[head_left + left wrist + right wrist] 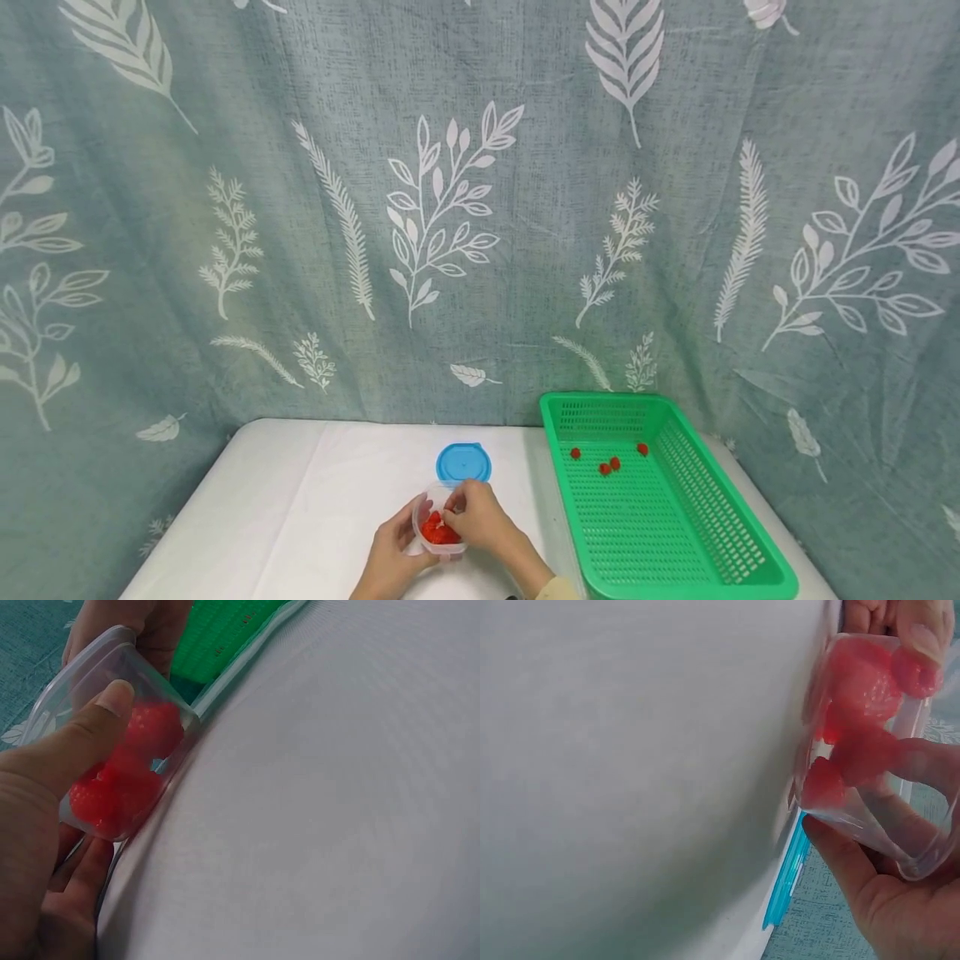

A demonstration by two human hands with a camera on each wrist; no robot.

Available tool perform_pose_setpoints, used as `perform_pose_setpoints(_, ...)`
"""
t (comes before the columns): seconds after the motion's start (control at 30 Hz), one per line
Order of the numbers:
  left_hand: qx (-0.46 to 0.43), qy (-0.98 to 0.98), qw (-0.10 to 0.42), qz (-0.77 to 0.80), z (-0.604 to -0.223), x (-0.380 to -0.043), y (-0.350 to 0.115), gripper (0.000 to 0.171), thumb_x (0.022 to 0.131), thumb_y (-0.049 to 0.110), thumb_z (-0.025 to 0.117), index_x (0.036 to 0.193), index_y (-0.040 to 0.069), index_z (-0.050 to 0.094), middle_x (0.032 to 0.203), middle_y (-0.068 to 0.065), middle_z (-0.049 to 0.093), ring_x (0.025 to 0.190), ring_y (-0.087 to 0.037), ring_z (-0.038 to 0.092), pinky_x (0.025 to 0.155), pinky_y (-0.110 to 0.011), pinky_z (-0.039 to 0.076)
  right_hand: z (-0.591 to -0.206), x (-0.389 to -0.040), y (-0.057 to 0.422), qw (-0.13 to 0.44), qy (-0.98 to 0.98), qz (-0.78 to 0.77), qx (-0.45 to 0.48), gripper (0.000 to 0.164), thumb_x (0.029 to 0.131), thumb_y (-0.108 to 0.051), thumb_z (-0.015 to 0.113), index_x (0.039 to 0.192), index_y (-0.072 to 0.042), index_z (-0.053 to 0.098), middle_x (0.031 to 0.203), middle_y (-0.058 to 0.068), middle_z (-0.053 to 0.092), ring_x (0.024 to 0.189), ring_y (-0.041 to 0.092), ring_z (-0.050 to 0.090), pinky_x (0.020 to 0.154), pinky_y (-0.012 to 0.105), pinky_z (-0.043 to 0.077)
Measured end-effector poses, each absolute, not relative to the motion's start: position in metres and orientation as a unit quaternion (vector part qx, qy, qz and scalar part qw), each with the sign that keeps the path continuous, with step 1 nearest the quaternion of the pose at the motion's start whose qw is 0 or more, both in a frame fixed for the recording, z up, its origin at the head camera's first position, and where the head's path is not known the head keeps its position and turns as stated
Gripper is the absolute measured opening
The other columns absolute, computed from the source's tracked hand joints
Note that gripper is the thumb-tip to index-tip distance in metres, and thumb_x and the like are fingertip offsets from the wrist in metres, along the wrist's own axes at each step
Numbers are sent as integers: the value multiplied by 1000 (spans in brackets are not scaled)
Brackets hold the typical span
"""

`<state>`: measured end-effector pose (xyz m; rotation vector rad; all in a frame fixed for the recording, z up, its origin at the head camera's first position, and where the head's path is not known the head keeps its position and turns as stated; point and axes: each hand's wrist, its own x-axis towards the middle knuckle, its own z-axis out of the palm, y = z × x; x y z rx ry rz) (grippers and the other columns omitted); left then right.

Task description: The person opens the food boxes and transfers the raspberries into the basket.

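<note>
A small clear plastic container [450, 548] is gripped by my left hand [393, 550] near the table's front, the thumb along one wall and fingers around the other side. Inside it lie several red raspberries [124, 799], seen through the wall in the left wrist view. My right hand [480, 518] reaches over the rim. In the right wrist view, the fingers of that hand [911, 900] dip into the container and pinch a raspberry [864, 754], blurred behind the plastic. Another fingertip touches the container's outside corner. Just beyond the container lies a round blue lid [463, 463].
To the right a large green perforated basket [652, 533] stands on the white table [300, 508]. Several raspberries [615, 463] lie toward the far end of its floor. A grey-green curtain [480, 250] with white leaf prints hangs behind the table and at its sides.
</note>
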<state>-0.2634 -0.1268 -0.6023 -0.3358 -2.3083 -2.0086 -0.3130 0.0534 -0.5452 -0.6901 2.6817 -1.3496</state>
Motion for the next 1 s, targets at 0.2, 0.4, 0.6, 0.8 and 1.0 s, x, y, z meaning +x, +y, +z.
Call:
perform_pose_setpoints(0.2, -108, -757, 27, -644, -600, -263, -130, 90, 76, 18, 90, 152, 1, 44, 153, -20, 48, 143, -41, 44, 114, -40, 43, -545, -313, 55, 31, 869, -430, -243, 14, 88, -6, 74, 75, -4, 68, 73, -3, 59, 63, 2, 52, 50, 16, 49)
perform_pose_setpoints(0.4, -98, -759, 13, -644, -596, -264, -128, 89, 76, 10, 88, 152, 0, 43, 156, -22, 45, 144, -43, 41, 113, -38, 45, -528, -307, 58, 96, 903, -361, -213, 21, 89, -14, 76, 73, -5, 66, 62, -2, 57, 56, 8, 50, 46, 19, 45)
perform_pose_setpoints(0.6, -91, -757, 4, -647, -596, -264, -127, 90, 76, 12, 89, 153, -1, 42, 155, -22, 45, 144, -43, 41, 111, -38, 46, -521, -306, 63, 127, 913, -329, -205, 18, 88, -17, 79, 77, -5, 71, 64, -1, 61, 58, 11, 51, 49, 21, 48)
perform_pose_setpoints(0.8, -110, -747, 23, -655, -598, -263, -127, 91, 76, 17, 90, 151, -3, 43, 153, -24, 47, 142, -43, 43, 113, -36, 45, -522, -306, 67, 136, 901, -350, -220, 12, 83, -10, 82, 82, -6, 71, 69, -3, 60, 63, 9, 51, 52, 19, 47)
perform_pose_setpoints(1.0, -111, -741, 22, -662, -600, -265, -128, 93, 75, 16, 91, 152, -3, 42, 154, -24, 46, 143, -42, 42, 112, -34, 45, -523, -305, 66, 120, 900, -367, -203, 17, 82, -13, 84, 83, -9, 68, 77, -1, 60, 69, 12, 52, 56, 21, 49)
